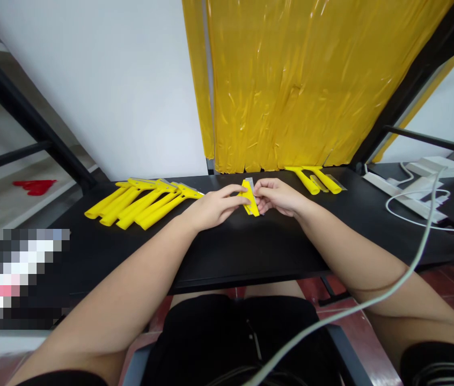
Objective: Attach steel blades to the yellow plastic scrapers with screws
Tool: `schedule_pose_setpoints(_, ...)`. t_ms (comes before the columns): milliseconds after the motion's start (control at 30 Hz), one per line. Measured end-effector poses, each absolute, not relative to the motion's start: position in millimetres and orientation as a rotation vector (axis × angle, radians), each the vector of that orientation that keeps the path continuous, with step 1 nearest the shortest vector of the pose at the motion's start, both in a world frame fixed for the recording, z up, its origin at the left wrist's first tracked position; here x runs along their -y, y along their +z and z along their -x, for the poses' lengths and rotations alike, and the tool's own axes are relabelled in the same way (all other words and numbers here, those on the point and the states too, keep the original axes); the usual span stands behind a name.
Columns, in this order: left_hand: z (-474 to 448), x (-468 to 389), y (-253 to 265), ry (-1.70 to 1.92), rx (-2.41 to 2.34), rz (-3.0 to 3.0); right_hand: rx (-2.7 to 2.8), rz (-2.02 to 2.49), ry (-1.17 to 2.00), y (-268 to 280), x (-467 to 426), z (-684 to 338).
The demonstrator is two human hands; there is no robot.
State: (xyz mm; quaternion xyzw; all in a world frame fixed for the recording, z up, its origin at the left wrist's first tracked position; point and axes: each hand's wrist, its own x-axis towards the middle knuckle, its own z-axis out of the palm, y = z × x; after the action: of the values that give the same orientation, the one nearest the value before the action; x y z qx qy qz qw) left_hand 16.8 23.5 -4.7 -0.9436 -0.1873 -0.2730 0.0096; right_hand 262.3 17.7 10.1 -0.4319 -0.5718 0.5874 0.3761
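Over the black table (251, 252), my left hand (213, 208) grips a yellow scraper (252, 201) between thumb and fingers. A thin pale strip, like a blade, shows along the scraper's head. My right hand (279, 195) is closed in a pinch at the right edge of that strip; the fingertips hide exactly what they grip. Several yellow scrapers (146, 206) lie in an overlapping row left of my left hand, handles toward me. Beyond my right hand, at the back of the table, lie more yellow scrapers (311, 182), with a flat translucent piece (335, 181) beside them.
White power strips (410, 195) sit at the table's right end, and a pale cable (424, 246) crosses over my right forearm. Black frame posts (29, 110) rise on both sides. A yellow plastic curtain (291, 86) hangs behind. Something red (35, 186) rests on the left ledge.
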Motion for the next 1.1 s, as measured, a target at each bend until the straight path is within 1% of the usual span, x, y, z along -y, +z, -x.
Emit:
schedule_pose_setpoints(733,-17.6,-19.9,-2.9,-0.826,0.578,2.959,1.524,1.123,1.623,3.6,-21.2,-265.6)
schedule_pose_setpoints(900,-16.0,-22.1,-5.1,-0.808,0.594,2.939,1.563,1.149,1.577,2.5,-20.9,-262.4)
schedule_pose_setpoints(1100,-17.3,-23.7,-7.3,-0.813,0.574,2.925,1.467,1.118,1.523,1.6,-22.6,-258.9)
